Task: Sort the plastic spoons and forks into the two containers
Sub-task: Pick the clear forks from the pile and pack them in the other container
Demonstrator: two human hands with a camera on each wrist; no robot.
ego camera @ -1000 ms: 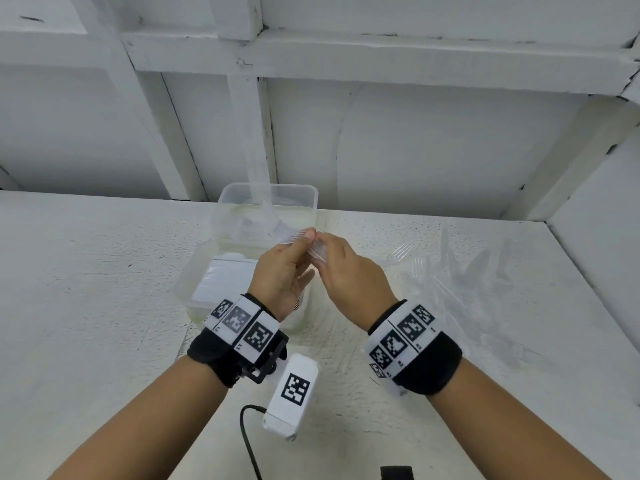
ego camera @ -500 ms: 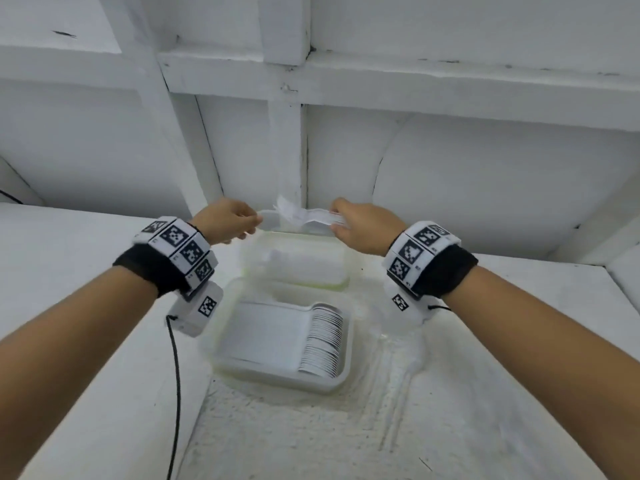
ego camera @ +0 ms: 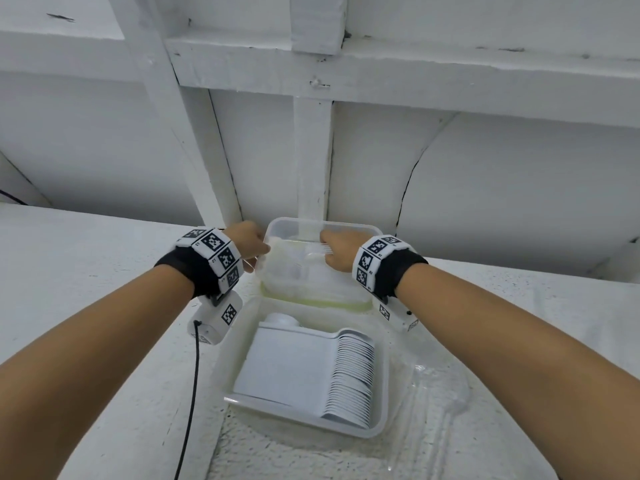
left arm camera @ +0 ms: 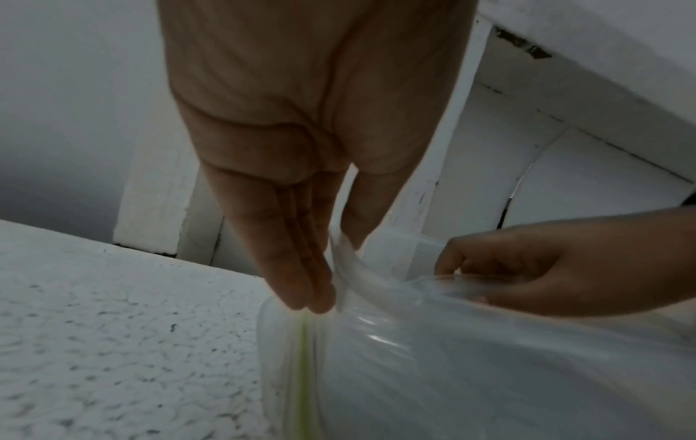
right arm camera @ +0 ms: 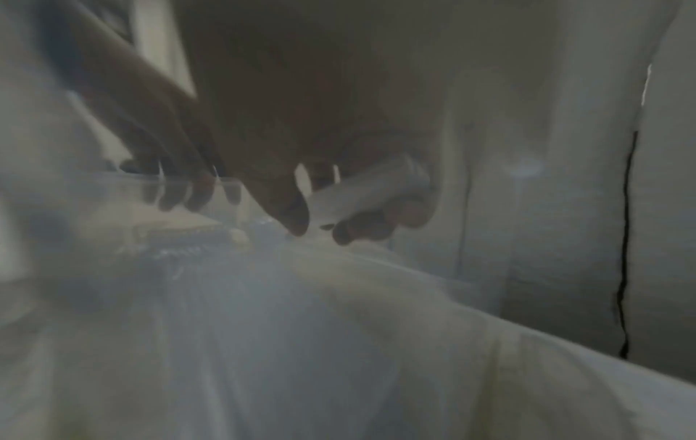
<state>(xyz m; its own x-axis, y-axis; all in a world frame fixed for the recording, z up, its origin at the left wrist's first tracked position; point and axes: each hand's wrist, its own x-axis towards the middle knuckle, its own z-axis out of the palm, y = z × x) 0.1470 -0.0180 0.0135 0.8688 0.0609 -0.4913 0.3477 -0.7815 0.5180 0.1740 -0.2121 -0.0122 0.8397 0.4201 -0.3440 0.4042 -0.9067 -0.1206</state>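
Reaching to the frame's middle, the left hand (ego camera: 247,242) pinches the far clear container (ego camera: 360,233) by its left rim; the right hand (ego camera: 337,251), inside it, curls round clear forks (ego camera: 320,249), blurred in the wrist view; stacked white spoons (ego camera: 353,372) fill the near container (ego camera: 379,427) below; loose clear cutlery (ego camera: 440,403) lies faint on the worktop (ego camera: 86,271) at lower right; a black cable (ego camera: 194,393) hangs lower left.

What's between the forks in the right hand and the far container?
Nothing visible. The right hand holds the forks over the open, lidless far container, already at its rim. The left hand grips the container's left edge, clear of the drop path.
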